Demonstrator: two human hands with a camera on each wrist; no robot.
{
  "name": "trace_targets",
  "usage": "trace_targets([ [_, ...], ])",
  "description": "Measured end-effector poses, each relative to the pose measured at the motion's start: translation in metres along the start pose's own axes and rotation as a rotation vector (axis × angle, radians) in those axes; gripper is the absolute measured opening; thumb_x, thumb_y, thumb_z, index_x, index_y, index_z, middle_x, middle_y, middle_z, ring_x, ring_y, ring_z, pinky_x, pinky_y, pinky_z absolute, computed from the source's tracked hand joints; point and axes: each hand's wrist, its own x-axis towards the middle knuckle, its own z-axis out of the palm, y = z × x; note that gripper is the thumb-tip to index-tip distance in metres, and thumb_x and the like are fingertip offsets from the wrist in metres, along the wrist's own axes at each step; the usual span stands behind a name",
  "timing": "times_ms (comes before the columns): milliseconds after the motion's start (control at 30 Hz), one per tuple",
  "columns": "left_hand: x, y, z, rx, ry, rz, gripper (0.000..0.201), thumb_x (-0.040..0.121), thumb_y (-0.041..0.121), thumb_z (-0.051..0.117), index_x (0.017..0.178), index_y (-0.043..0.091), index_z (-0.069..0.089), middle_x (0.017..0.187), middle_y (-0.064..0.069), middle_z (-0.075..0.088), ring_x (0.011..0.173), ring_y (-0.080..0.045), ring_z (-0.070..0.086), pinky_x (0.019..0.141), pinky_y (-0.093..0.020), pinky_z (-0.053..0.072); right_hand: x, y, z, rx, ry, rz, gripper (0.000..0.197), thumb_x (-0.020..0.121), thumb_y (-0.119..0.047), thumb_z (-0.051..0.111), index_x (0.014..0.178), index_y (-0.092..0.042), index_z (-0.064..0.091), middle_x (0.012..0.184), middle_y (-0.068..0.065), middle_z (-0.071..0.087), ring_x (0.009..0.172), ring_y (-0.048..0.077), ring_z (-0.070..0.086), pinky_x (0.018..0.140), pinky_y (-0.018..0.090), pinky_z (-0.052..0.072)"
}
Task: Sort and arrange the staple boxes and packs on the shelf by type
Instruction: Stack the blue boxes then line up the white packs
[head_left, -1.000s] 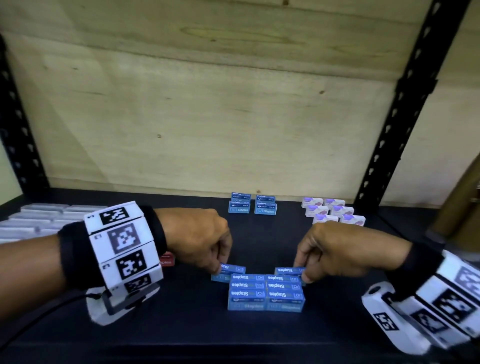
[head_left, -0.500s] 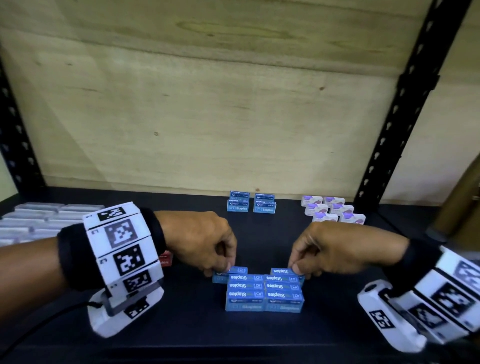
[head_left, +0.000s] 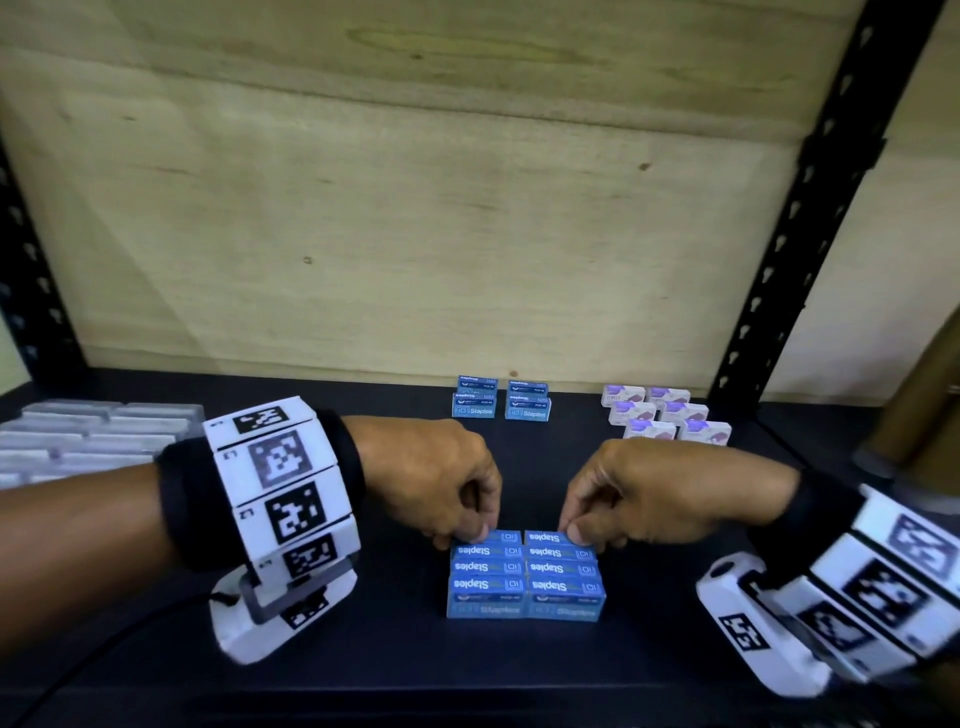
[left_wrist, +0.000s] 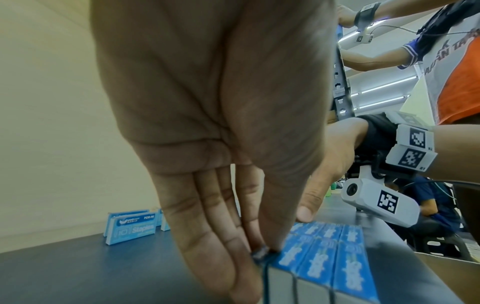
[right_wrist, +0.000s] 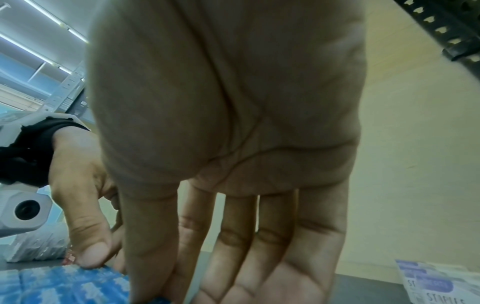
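1. Staple boxes in blue (head_left: 524, 577) sit as a tight block near the front of the dark shelf (head_left: 363, 665) in the head view, in two columns. The left hand (head_left: 431, 478) pinches the rear box of the left column (head_left: 501, 537) and the right hand (head_left: 644, 493) pinches the rear box of the right column (head_left: 550, 538); both boxes lie flush with the block. Farther back stand a small group of blue boxes (head_left: 501, 405), a cluster of purple-and-white boxes (head_left: 665, 418) to its right, and grey packs (head_left: 88, 436) at the far left. My reading: the sorting is well along, with the types already apart, and the two blue groups still to be joined.

2. Left wrist view: the fingertips (left_wrist: 259, 244) and thumb close on the end of a box at the block's far edge (left_wrist: 319, 255); the back blue group (left_wrist: 132, 226) stands well apart.

3. Right wrist view: the fingers (right_wrist: 233, 246) point down at the blue block (right_wrist: 64, 286), but their tips are cut off, so this grip cannot be judged here. A purple-and-white box (right_wrist: 436, 283) shows at the right.
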Motion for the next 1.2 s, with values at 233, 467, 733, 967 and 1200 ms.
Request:
trace_targets([
  [233, 0.003, 0.003, -0.001, 0.011, -0.016, -0.001, 0.011, 0.093, 0.028, 0.060, 0.100, 0.024, 0.069, 0.084, 0.005, 0.075, 0.079, -0.010, 0.070, 0.075, -0.019, 0.051, 0.001, -0.002, -0.001, -0.023, -0.007, -0.002, 0.010, 0.094, -0.028, 0.064, 0.095, -0.025, 0.074, 0.069, -0.012, 0.068, 0.063, 0.002, 0.059, 0.064, 0.015, 0.045],
  [467, 0.005, 0.002, -0.005, 0.040, -0.012, -0.004, 0.012, 0.092, 0.034, 0.060, 0.097, 0.026, 0.069, 0.079, 0.007, 0.074, 0.076, -0.005, 0.068, 0.081, -0.024, 0.053, 0.004, -0.005, -0.006, -0.024, -0.030, 0.028, 0.016, 0.094, -0.034, 0.063, 0.098, -0.023, 0.074, 0.081, -0.004, 0.074, 0.068, 0.004, 0.061, 0.074, 0.022, 0.052],
  [733, 0.024, -0.020, -0.030, 0.177, 0.166, -0.060, 0.016, 0.089, 0.035, 0.063, 0.099, 0.026, 0.072, 0.091, 0.014, 0.071, 0.085, -0.005, 0.064, 0.083, -0.025, 0.052, 0.036, 0.001, -0.033, -0.181, 0.154, 0.117, 0.011, 0.090, -0.040, 0.067, 0.096, -0.033, 0.071, 0.071, -0.019, 0.063, 0.065, -0.004, 0.056, 0.075, 0.022, 0.047],
  [967, 0.060, -0.043, -0.061, 0.364, 0.273, -0.212, 0.024, 0.089, 0.042, 0.064, 0.109, 0.030, 0.064, 0.096, 0.012, 0.058, 0.093, -0.014, 0.058, 0.074, -0.029, 0.045, 0.075, 0.013, -0.066, -0.267, 0.255, 0.196, 0.019, 0.089, -0.032, 0.070, 0.107, -0.027, 0.070, 0.099, -0.010, 0.065, 0.091, 0.012, 0.060, 0.078, 0.025, 0.044],
  [1200, 0.093, -0.059, -0.080, 0.364, 0.239, -0.256, 0.029, 0.088, 0.035, 0.070, 0.114, 0.021, 0.066, 0.109, 0.003, 0.064, 0.095, -0.017, 0.057, 0.073, -0.028, 0.040, 0.111, 0.024, -0.079, -0.332, 0.245, 0.277, 0.028, 0.086, -0.026, 0.074, 0.114, -0.026, 0.070, 0.112, -0.001, 0.066, 0.092, 0.016, 0.056, 0.081, 0.027, 0.045],
])
